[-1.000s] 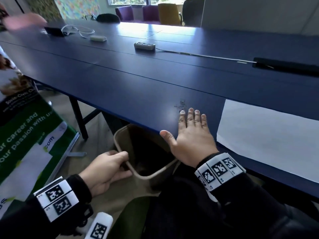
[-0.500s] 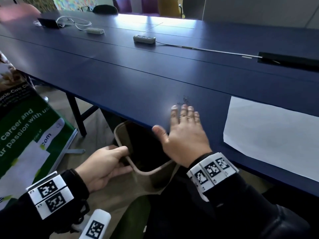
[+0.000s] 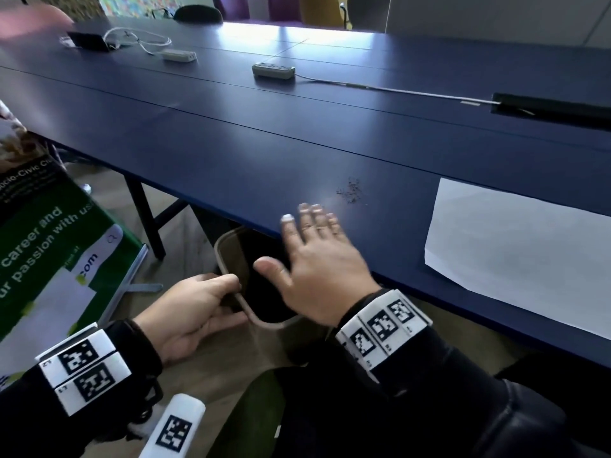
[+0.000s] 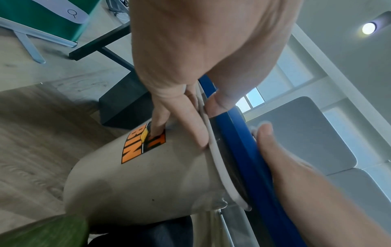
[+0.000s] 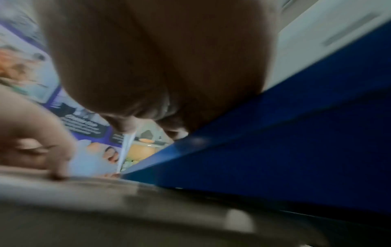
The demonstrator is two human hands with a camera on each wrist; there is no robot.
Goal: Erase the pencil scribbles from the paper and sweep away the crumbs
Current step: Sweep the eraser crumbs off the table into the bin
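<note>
The table (image 3: 231, 153) top is dark blue, smooth and a bit shiny. The paper (image 3: 515, 256) is white and flat, not shiny. The bin (image 4: 148, 180) looks like dull beige plastic with a smooth rim. The floor (image 4: 38, 107) looks like pale wood.

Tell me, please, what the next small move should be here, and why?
Probably reach the right hand past the crumbs and rake them toward the table edge: they lie beyond its fingertips, and the left hand holds the bin below the edge.
</note>
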